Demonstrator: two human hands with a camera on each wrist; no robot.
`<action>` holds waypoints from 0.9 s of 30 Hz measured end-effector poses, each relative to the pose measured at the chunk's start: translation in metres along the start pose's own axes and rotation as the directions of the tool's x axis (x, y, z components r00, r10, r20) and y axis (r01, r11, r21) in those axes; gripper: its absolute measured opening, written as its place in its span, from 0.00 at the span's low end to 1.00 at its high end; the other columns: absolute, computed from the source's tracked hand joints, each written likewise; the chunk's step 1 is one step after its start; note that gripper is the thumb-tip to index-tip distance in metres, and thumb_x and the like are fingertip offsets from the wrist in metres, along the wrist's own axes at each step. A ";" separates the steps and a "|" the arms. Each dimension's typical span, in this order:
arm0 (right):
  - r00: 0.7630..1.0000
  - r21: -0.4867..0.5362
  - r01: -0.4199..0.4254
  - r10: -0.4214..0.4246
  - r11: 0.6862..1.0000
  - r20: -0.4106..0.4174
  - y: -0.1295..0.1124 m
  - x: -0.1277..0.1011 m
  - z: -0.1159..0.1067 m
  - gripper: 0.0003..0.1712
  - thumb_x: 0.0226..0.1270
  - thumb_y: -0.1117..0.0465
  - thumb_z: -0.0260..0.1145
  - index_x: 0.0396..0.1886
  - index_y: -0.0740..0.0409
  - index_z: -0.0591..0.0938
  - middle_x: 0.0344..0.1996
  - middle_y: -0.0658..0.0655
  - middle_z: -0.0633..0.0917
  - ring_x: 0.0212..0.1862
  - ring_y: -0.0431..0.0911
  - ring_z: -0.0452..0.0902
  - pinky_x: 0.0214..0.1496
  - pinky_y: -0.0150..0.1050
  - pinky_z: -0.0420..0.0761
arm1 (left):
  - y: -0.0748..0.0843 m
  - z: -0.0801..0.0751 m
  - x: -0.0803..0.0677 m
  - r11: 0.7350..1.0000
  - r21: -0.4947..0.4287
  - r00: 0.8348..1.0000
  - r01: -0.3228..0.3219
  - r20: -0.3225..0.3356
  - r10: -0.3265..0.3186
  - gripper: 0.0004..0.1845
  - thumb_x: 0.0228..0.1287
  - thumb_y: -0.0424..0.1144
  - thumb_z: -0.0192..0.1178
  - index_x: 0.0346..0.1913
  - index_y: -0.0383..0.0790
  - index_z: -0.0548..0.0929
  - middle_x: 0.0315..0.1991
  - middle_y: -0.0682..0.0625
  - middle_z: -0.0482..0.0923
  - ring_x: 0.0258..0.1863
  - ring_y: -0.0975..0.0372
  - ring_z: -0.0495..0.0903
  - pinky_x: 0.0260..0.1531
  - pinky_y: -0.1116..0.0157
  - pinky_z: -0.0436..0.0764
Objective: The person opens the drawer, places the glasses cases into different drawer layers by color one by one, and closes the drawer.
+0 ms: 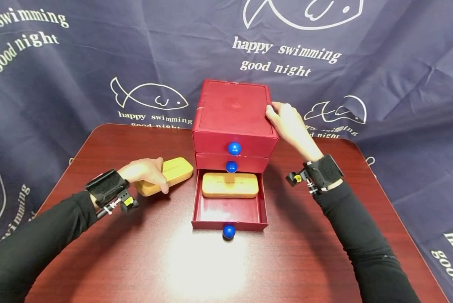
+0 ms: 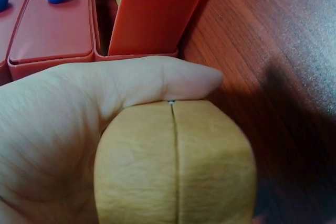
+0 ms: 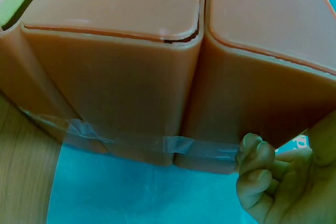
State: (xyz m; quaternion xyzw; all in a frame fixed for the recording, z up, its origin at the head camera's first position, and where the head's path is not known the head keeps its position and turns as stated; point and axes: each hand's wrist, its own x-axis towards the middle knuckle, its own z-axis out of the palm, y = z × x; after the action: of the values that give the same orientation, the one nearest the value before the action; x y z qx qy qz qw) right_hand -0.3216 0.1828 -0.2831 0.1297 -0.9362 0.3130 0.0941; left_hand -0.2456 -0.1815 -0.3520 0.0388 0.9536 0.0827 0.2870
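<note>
Yellow case (image 1: 165,176) lies on the bench (image 1: 97,147) left of the red drawer chest (image 1: 231,111), its long side angled toward the chest. Left hand (image 1: 144,171) grips this case at its near end; the left wrist view shows the thumb (image 2: 173,80) laid along the top of the case's end and the palm against its side. Bottom drawer (image 1: 230,214) stands pulled out, with a second yellow case (image 1: 230,185) lying flat at its back. Upper two drawers are closed, blue knobs (image 1: 234,148) facing forward. Right hand (image 1: 288,124) rests against the chest's right top edge, fingers curled at the corner.
</note>
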 end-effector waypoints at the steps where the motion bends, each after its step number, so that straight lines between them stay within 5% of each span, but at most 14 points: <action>1: 1.000 -0.002 -0.001 0.001 1.000 -0.003 0.000 0.001 0.000 0.20 0.76 0.53 0.47 0.31 0.60 0.78 0.26 0.62 0.79 0.36 0.56 0.76 0.42 0.44 0.70 | 0.000 0.000 0.000 1.000 -0.003 1.000 0.000 0.002 0.000 0.40 0.35 0.55 0.75 0.49 0.34 0.71 0.41 0.42 0.76 0.41 0.53 0.75 0.35 0.60 0.75; 13: 1.000 -0.006 -0.002 0.002 1.000 -0.010 0.000 0.002 -0.001 0.19 0.76 0.54 0.48 0.29 0.60 0.75 0.25 0.61 0.76 0.36 0.55 0.75 0.42 0.43 0.69 | -0.002 -0.002 0.001 1.000 -0.026 0.999 -0.012 0.030 0.013 0.41 0.36 0.54 0.75 0.50 0.33 0.69 0.42 0.42 0.74 0.42 0.53 0.74 0.34 0.61 0.75; 27: 1.000 -0.006 -0.006 0.006 1.000 0.004 0.001 0.002 0.000 0.19 0.77 0.53 0.48 0.31 0.60 0.76 0.27 0.62 0.78 0.37 0.56 0.75 0.43 0.45 0.70 | -0.003 -0.003 0.000 0.998 0.054 0.999 -0.046 -0.018 0.047 0.35 0.31 0.51 0.75 0.43 0.39 0.72 0.35 0.46 0.76 0.35 0.55 0.75 0.30 0.60 0.73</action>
State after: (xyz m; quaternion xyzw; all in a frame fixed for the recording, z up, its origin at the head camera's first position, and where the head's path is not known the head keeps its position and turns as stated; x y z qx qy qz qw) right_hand -0.3237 0.1830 -0.2832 0.1274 -0.9377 0.3100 0.0916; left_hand -0.2480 -0.1849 -0.3499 0.0677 0.9570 0.0642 0.2747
